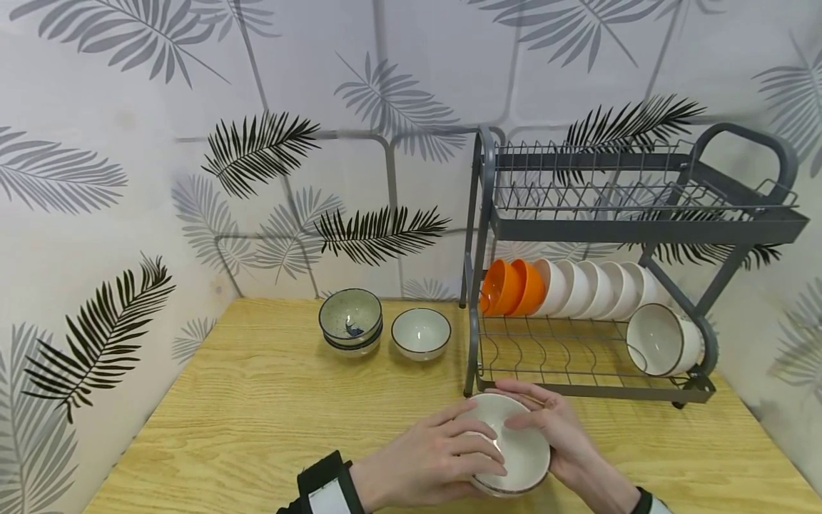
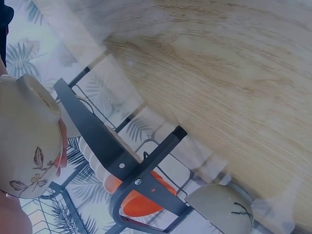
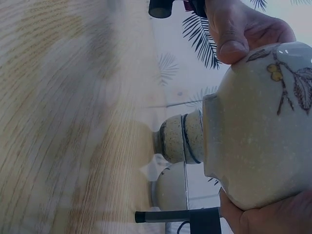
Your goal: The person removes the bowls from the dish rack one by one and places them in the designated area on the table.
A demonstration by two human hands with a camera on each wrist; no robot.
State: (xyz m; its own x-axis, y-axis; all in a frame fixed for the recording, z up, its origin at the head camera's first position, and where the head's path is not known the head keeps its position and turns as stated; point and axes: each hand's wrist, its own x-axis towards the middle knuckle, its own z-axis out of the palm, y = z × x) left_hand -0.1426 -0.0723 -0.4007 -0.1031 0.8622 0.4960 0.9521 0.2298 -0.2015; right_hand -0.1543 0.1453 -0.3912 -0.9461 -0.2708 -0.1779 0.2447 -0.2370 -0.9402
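Note:
A white bowl (image 1: 521, 457) with a thin brown rim is held by both hands over the front of the table, its mouth facing the head camera. Across the near left rim lies my left hand (image 1: 437, 453), gripping it with fingers inside the bowl and the thumb (image 3: 233, 51) on the outer wall. My right hand (image 1: 565, 432) holds the right side, some fingers reaching over the rim. Brown leaves and yellow berries decorate the outer wall, seen on the bowl (image 3: 263, 126) in the right wrist view. In the left wrist view the bowl (image 2: 29, 141) hides most of the fingers.
A grey two-tier dish rack (image 1: 642, 230) stands at the right. Its lower tier holds orange bowls (image 1: 503, 289), several white bowls (image 1: 600, 289) and brown-rimmed white crockery (image 1: 661, 341). Stacked greenish bowls (image 1: 349, 318) and a single dark-rimmed bowl (image 1: 421, 334) sit left of it, near the wall.

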